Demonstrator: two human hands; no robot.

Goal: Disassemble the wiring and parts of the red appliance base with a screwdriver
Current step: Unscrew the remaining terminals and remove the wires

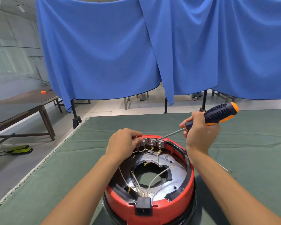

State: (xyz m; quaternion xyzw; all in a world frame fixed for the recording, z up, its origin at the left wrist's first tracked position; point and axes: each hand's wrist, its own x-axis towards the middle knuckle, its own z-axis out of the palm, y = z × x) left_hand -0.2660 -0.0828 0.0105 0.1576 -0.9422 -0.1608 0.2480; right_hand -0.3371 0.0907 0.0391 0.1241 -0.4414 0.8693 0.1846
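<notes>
The red base (pixel 150 207) stood upside down on the green-covered surface (pixel 243 151), near its front edge and directly below the camera, with its black inner plate (pixel 177 174) and central opening exposed. A row of grey terminal blocks (pixel 152 142) sat against the far inner wall, with brass connectors and pale wires (pixel 154 177) running from them across the plate to a black socket (pixel 143 207) on the near wall. The right hand (pixel 199 133) was wrapped around the screwdriver (pixel 217 116) at the neck of its black-and-orange handle, the shaft angled down and leftward so that the tip met the blocks near the middle of the row. The left hand (pixel 124 143) was curled at the left end of that row, fingertips pinching there; whether they held a wire or the block itself could not be determined. The step in hand appeared to be freeing a connection at the terminal row, either loosening a fixing or prying a connector loose. The next move would likely call for steady seating of the tip before any turning or levering, with the left hand keeping the wire taut and clear of the shaft. A slip toward the left fingers was judged the main hazard. Several connectors at both ends looked attached, so the disassembly seemed at an early stage.
</notes>
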